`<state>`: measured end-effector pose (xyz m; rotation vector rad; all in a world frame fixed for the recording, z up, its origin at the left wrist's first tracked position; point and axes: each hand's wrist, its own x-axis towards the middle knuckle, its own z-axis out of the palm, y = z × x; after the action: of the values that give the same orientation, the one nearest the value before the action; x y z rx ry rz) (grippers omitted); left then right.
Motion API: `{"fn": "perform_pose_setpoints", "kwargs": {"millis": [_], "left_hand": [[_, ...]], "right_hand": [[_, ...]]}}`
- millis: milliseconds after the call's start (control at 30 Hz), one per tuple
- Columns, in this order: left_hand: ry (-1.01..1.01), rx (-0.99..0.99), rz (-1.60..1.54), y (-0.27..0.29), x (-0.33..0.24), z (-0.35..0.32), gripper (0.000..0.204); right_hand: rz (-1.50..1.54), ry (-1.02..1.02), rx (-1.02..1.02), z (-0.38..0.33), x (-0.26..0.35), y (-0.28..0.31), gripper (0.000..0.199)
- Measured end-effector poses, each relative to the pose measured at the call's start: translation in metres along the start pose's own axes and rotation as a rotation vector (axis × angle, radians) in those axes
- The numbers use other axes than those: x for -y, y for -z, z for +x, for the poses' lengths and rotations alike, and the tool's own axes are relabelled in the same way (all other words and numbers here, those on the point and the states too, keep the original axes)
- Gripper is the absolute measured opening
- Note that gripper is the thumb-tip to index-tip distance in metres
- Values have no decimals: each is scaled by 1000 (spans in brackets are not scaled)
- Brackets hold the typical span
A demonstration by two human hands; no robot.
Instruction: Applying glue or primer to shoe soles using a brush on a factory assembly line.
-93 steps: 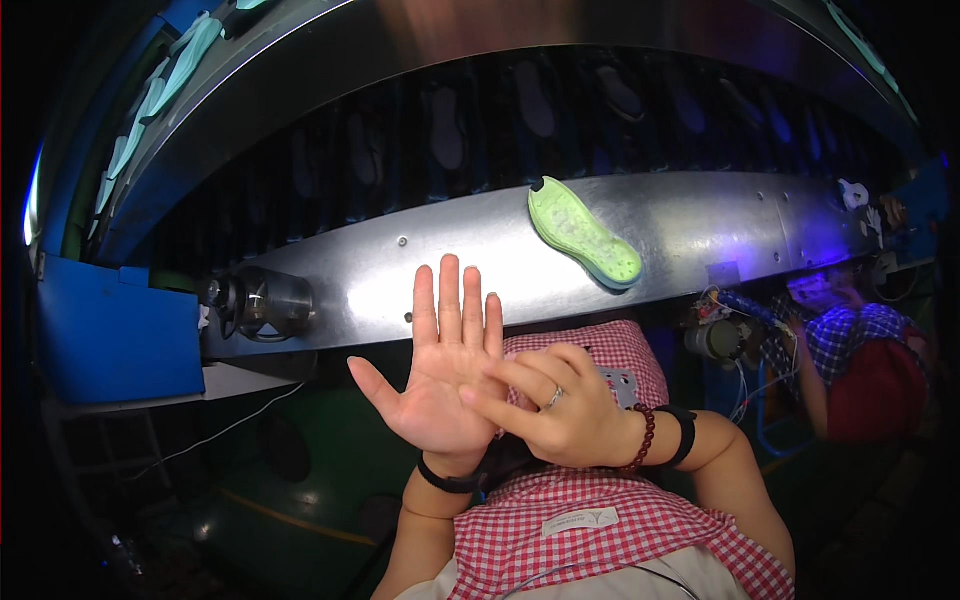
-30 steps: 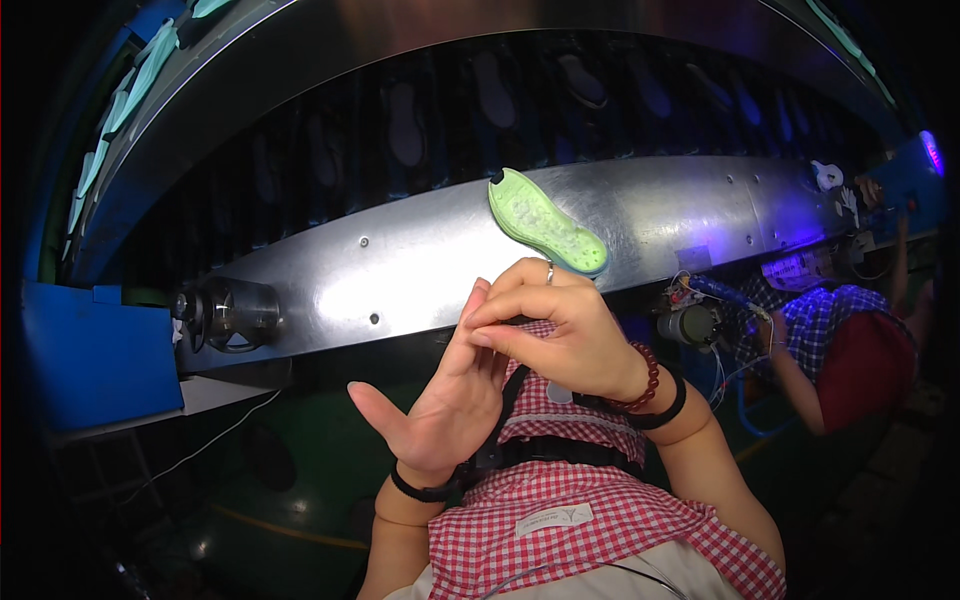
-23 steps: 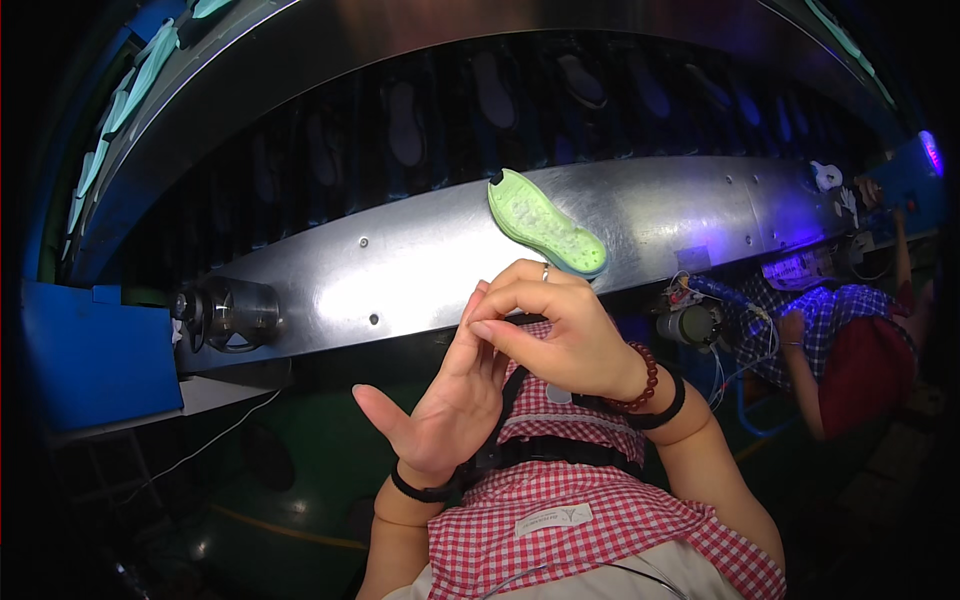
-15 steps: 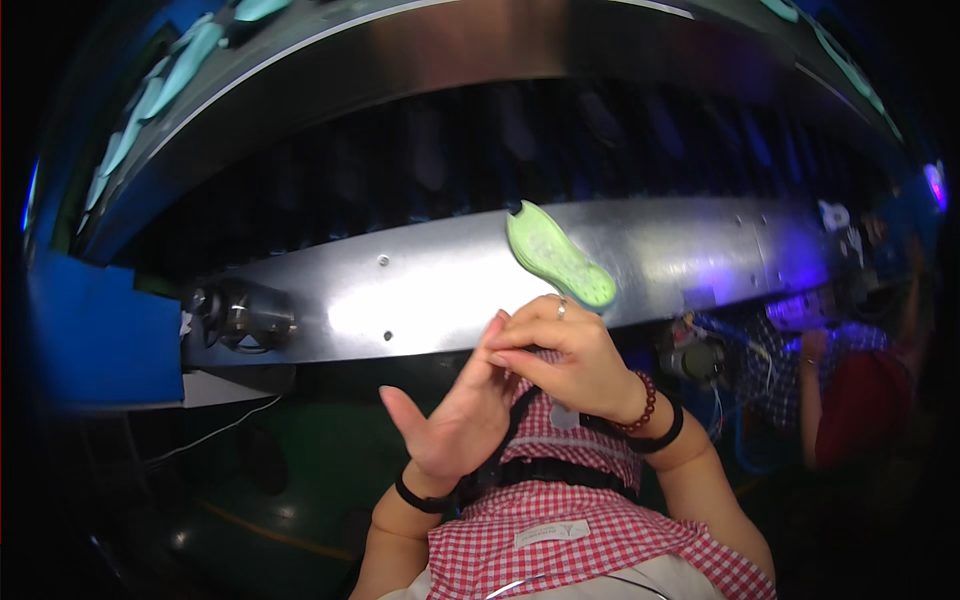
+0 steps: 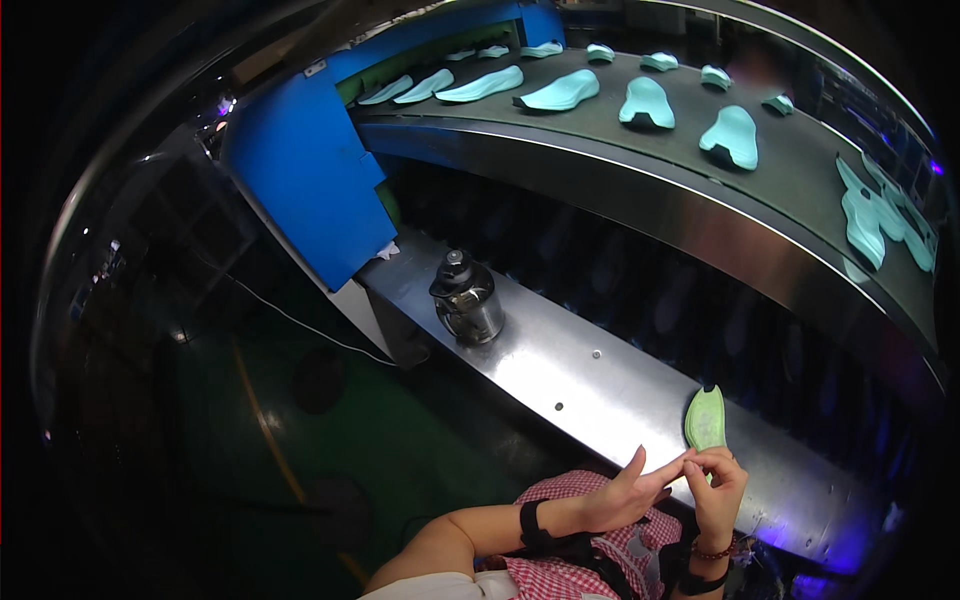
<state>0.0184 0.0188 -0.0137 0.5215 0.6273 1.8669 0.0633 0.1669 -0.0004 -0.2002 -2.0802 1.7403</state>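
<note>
My left hand [image 5: 627, 492] is open, palm up, with its fingertips raised toward my right hand [image 5: 719, 487]. The right hand's fingers pinch at the left hand's fingertips; nothing held shows in either hand. Just above them a light green shoe sole [image 5: 705, 419] lies on the steel shelf [image 5: 580, 370], touching neither hand. A dark band sits on my left wrist, and a bead bracelet and dark band on the right. My red and white checked apron [image 5: 610, 550] fills the bottom edge.
A steel jug with a black lid [image 5: 466, 300] stands on the shelf to the left. Above, a curved conveyor belt [image 5: 790, 160] carries several pale teal soles [image 5: 730, 135]. A blue machine housing [image 5: 310, 190] stands at the upper left, over a dark green floor.
The view has swung to the left and upward, bringing the upper belt with teal soles and the blue housing into sight. My hands stay together, the right picking at the left's fingers.
</note>
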Motion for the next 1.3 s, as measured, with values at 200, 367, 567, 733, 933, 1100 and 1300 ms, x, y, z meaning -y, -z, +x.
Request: {"fn": "perform_pose_setpoints", "kwargs": {"millis": [200,367,567,733,933,1100,1300], "left_hand": [[17,44,-2,6,1,5,93],[37,14,16,-2,-8,2,99],[90,-12,6,2,-10,-4,111],[116,-58,62,-9,-20,1,117],[136,-64,99,-12,-23,6,122],[155,-83,130,-12,-22,5,122],[177,-67,131,-13,-19,3,120]], "right_hand": [[83,-57,22,4,-3,4,10],[117,-86,11,2,-7,3,9],[72,-75,67,3,-9,-5,10],[21,-74,118,4,0,3,12],[7,-60,202,7,1,7,13],[61,-95,210,6,2,5,13],[74,-74,223,0,-4,8,15]]}}
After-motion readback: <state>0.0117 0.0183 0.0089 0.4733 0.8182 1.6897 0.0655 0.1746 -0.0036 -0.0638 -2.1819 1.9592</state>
